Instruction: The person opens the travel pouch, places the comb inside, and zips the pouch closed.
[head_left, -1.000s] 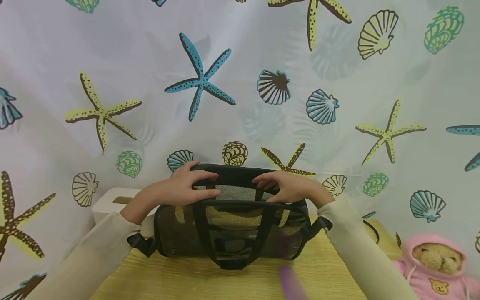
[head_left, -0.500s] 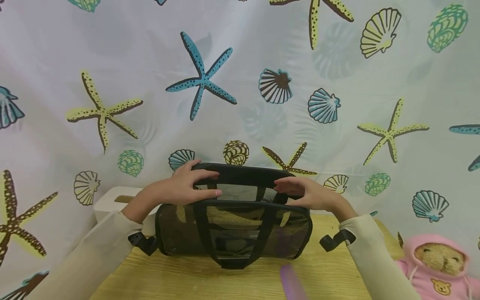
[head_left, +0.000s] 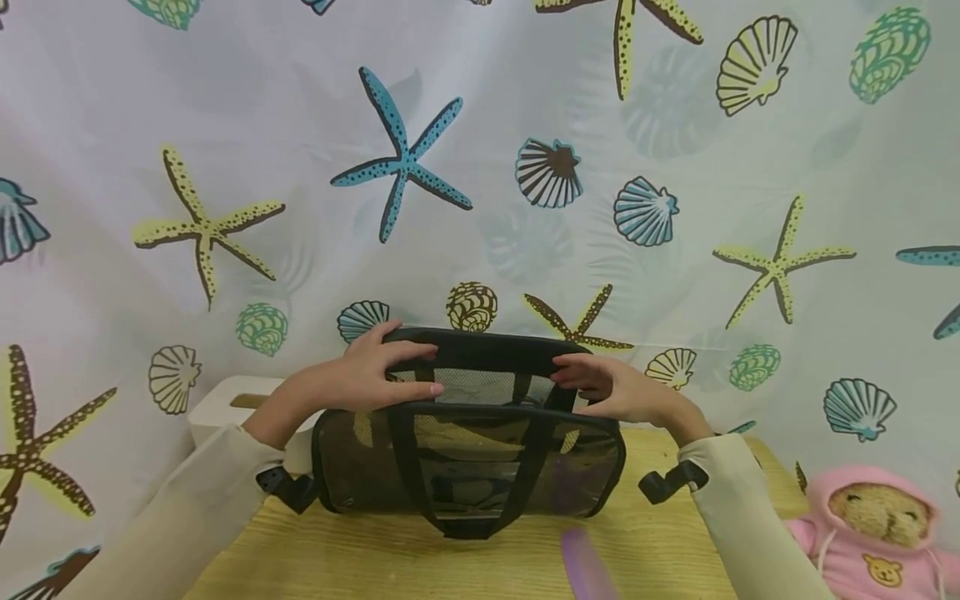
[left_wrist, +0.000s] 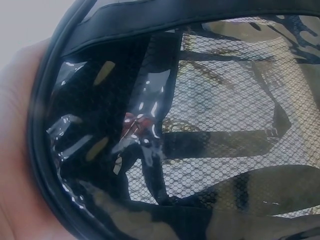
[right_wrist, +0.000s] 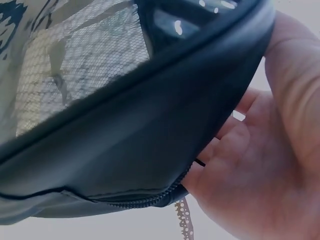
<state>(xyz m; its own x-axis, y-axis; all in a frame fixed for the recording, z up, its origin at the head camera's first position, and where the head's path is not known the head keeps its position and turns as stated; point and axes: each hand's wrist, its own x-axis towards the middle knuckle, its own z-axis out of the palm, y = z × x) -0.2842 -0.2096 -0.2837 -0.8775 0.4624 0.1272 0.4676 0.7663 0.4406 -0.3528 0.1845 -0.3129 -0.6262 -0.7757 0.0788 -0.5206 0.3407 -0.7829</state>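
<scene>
A black handbag (head_left: 480, 458) with clear panels, mesh and a strap handle stands on the table, its top opened. My left hand (head_left: 360, 371) rests on the top left end, thumb straight along the front rim and fingers spread over the opening. At the top right end is my right hand (head_left: 622, 387), its bent fingers and thumb apart across the opening. In the left wrist view the bag's mesh side (left_wrist: 225, 105) shows past the dark edge. The right wrist view shows my right palm (right_wrist: 250, 165) beside the bag's zipped end (right_wrist: 135, 120); the fingertips are partly hidden.
A white box (head_left: 247, 392) with a slot stands behind my left forearm. Near the table's front lies a purple strip-like object (head_left: 587, 567). A teddy bear in a pink hoodie (head_left: 873, 533) sits at the lower right. A patterned curtain (head_left: 480, 250) hangs behind the bag.
My right hand has moved rightward from near the middle of the opening to its right end, its forearm shifting outward. The left hand and the bag stay nearly in place.
</scene>
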